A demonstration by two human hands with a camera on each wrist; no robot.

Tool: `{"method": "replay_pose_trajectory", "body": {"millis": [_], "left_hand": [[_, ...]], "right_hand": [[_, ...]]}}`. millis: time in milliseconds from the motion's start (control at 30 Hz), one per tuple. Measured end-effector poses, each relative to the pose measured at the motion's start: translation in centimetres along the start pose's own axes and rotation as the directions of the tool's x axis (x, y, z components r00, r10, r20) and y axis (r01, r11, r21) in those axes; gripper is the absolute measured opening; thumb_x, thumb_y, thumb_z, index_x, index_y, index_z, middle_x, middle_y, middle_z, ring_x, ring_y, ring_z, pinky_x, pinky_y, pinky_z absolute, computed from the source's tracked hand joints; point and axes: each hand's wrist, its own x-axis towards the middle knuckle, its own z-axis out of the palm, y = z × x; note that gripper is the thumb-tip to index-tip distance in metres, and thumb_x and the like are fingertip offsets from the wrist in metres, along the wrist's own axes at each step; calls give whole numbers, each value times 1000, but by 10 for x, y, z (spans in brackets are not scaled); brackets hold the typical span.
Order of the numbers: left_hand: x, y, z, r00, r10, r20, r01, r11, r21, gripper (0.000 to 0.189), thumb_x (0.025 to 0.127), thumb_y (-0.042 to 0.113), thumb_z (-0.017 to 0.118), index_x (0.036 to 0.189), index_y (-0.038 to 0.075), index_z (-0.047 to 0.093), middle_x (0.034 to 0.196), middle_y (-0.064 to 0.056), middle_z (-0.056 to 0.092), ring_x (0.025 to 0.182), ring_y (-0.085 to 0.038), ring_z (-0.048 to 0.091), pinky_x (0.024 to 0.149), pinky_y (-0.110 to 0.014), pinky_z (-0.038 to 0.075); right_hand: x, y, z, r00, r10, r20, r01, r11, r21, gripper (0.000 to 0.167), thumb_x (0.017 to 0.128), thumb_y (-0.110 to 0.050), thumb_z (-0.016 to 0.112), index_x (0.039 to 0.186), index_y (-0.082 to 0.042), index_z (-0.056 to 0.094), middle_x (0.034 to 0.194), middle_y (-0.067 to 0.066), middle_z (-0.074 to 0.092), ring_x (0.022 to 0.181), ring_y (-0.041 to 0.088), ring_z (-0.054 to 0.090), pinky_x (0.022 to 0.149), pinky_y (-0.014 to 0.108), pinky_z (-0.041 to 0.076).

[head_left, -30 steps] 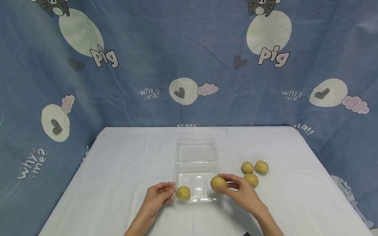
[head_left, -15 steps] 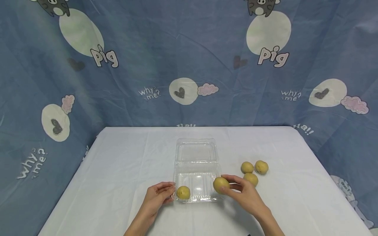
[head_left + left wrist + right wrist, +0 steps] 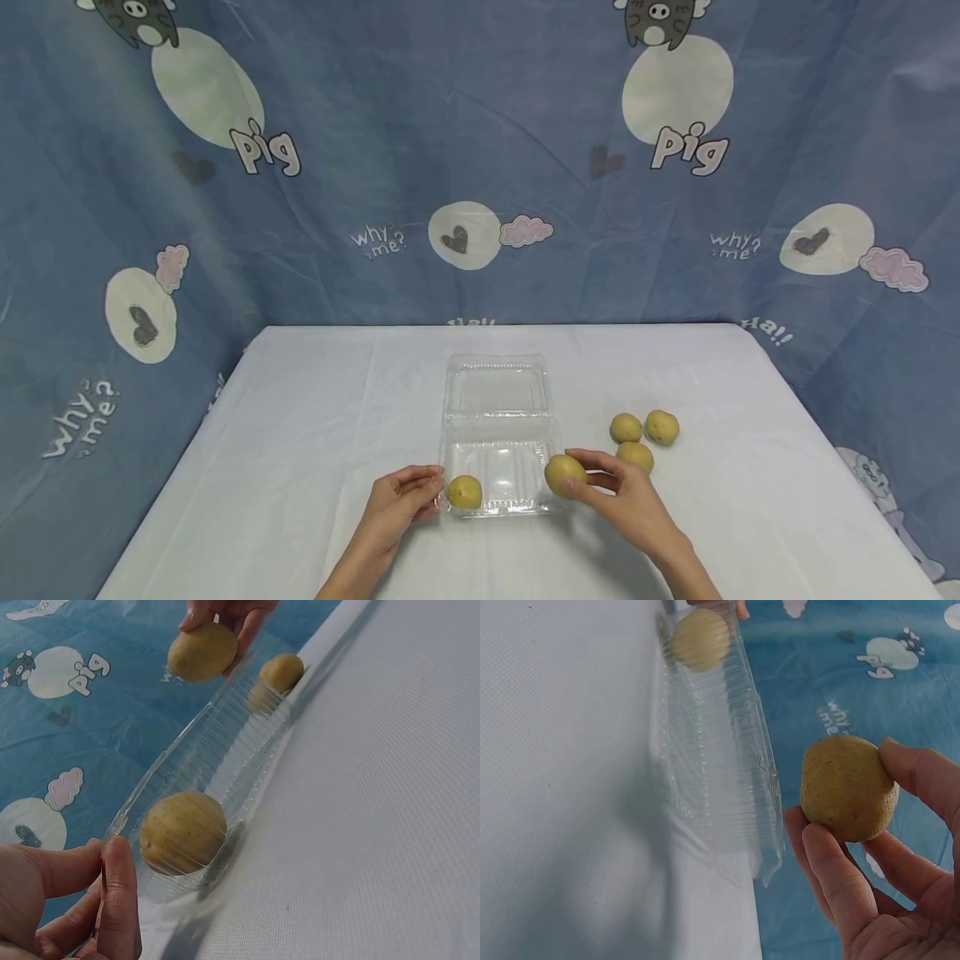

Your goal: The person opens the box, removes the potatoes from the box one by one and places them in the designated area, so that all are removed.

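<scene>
A clear plastic clamshell container [image 3: 510, 475] lies open on the white table, its lid [image 3: 498, 390] folded back away from me. My left hand [image 3: 405, 504] pinches the container's left rim between thumb and fingers, as the left wrist view shows. Inside, at the left end, sits one small yellow potato [image 3: 183, 832]. A second potato [image 3: 849, 787] is gripped by the fingertips and thumb of my right hand [image 3: 618, 500], held up beside the container's right rim. In the right wrist view, that potato appears apart from the plastic wall.
To the right of the container, three more potatoes rest close together on the cloth: one at the left [image 3: 626, 427], another farther right [image 3: 662, 427], and a nearer one [image 3: 635, 457] partly behind my right hand. A blue printed curtain [image 3: 495, 125] hangs behind the table [image 3: 322, 400].
My right hand has shifted slightly right with its potato, from over the container to its right edge. The left hand stays at the left rim.
</scene>
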Motion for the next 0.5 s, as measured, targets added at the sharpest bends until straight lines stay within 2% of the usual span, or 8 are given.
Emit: {"method": "replay_pose_trajectory", "body": {"millis": [500], "left_hand": [[0,0,1,1000,-2,-8,2,1000,-5,34,89,8,72,115,-10,62,95,-10,66,80,-15,62,68,-26,59]], "right_hand": [[-7,5,-6,999,2,-49,-2,1000,10,44,85,-24,78,124,-11,66,127,10,60,106,23,63,82,26,54]]}}
